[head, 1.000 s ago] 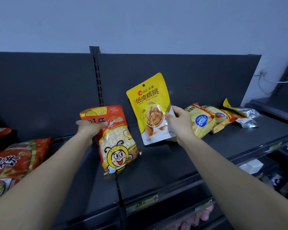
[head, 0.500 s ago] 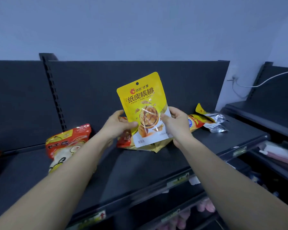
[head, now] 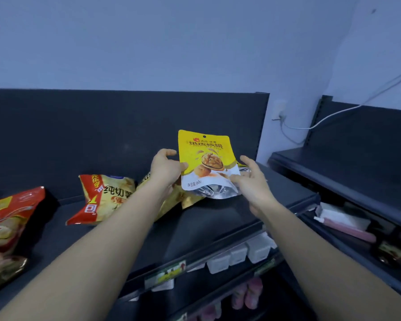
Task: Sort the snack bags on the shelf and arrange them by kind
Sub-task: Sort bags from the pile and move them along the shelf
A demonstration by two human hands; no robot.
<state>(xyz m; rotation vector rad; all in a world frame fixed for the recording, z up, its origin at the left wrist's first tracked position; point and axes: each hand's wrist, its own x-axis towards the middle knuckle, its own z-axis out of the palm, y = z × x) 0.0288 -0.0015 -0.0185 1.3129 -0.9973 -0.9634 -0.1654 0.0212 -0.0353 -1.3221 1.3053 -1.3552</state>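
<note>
A yellow walnut pouch (head: 205, 158) stands upright near the right end of the dark shelf (head: 218, 218). My left hand (head: 166, 170) pinches its left edge, thumb on the front. My right hand (head: 252, 181) is at its lower right corner with fingers spread and fingertips touching the front. Behind the pouch a silver foil bag (head: 214, 193) lies flat. A red and yellow chip bag (head: 104, 198) lies left of my left arm, with another yellow bag (head: 174, 200) partly hidden under that arm.
A red bag (head: 7, 218) lies at the shelf's far left edge. Price tag holders (head: 239, 253) line the shelf front. A lower shelf holds pink packages (head: 248, 293). A second dark shelf unit (head: 347, 172) stands to the right, with a white cable (head: 333, 114) on the wall.
The view has swung right along the shelf. The walnut pouch moved right toward the shelf end and stands on it; my right hand has loosened from gripping it to spread fingers.
</note>
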